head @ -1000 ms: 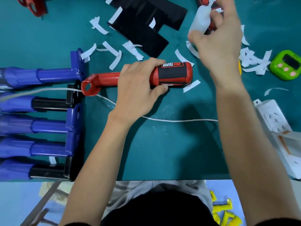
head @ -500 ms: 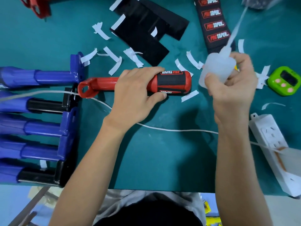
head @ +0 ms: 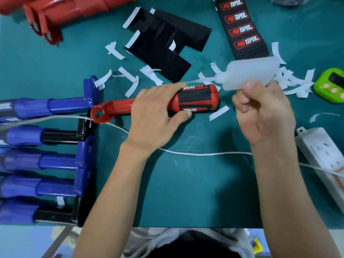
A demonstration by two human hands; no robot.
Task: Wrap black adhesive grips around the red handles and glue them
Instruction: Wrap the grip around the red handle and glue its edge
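Observation:
A red handle [head: 119, 108] lies across the green table with a black adhesive grip [head: 195, 98] wrapped round its thick right end. My left hand [head: 156, 116] grips the handle at its middle, thumb and forefinger on the grip's edges. My right hand [head: 264, 112] holds a translucent white glue bottle [head: 251, 73] tipped on its side, its thin nozzle pointing left to the grip's top edge by my left forefinger. Loose black grip sheets [head: 163, 45] and a stack printed with a red logo [head: 242, 28] lie behind.
Several blue and black handles [head: 48, 159] lie in a row at the left. More red handles [head: 61, 13] sit at the top left. White backing strips [head: 130, 77] litter the table. A green timer [head: 331, 86], a white power strip [head: 322, 157] and a white cord [head: 195, 153] are at the right.
My right hand brought the glue bottle down from the far side, tipped it from upright to sideways and swung its nozzle left to the grip. My left hand stayed on the handle.

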